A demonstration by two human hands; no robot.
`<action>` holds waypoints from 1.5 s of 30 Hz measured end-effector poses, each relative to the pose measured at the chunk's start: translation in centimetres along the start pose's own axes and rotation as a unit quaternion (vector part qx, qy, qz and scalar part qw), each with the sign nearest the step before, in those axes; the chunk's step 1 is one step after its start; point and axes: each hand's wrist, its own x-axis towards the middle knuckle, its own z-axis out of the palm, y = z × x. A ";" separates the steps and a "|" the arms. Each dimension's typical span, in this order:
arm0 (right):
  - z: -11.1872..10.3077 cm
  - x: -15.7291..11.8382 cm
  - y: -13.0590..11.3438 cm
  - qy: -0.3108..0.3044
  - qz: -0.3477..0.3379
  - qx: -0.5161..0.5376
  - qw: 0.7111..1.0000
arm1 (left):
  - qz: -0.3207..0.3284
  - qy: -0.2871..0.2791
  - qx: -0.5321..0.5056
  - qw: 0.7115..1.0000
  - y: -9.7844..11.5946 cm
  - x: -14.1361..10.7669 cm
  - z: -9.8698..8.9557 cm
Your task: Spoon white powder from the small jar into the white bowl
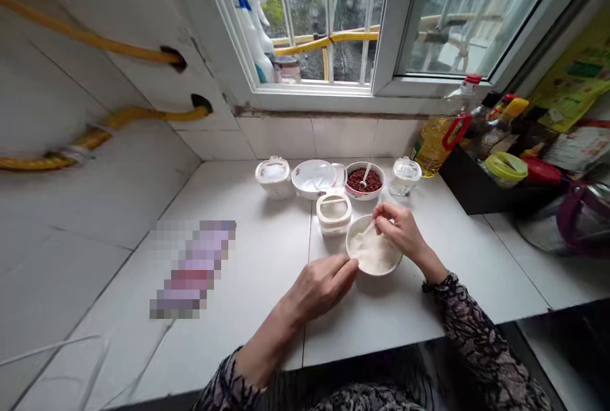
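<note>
A bowl of white powder [379,255] stands on the white tiled counter. My right hand [399,228] is closed on a small white spoon [368,228], whose lower end reaches into the powder. At the bowl's left rim is my left hand [328,281], its thumb and fingers pinched on the edge. Just behind and left of the bowl stands a small square container [333,223] with its lid up. A bowl of dark red beans [364,179] with a white spoon in it sits farther back.
Along the back stand a lidded container [274,176], a white oval bowl [313,177] and a clear jar [405,176]. An oil bottle [437,138] and a black box [476,185] of bottles are at right. A blurred purple item [195,265] lies left.
</note>
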 end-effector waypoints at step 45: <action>-0.4 -0.6 -1.1 0.129 -0.181 -0.083 0.971 | -0.012 -0.014 -0.006 1.000 0.0 0.2 0.0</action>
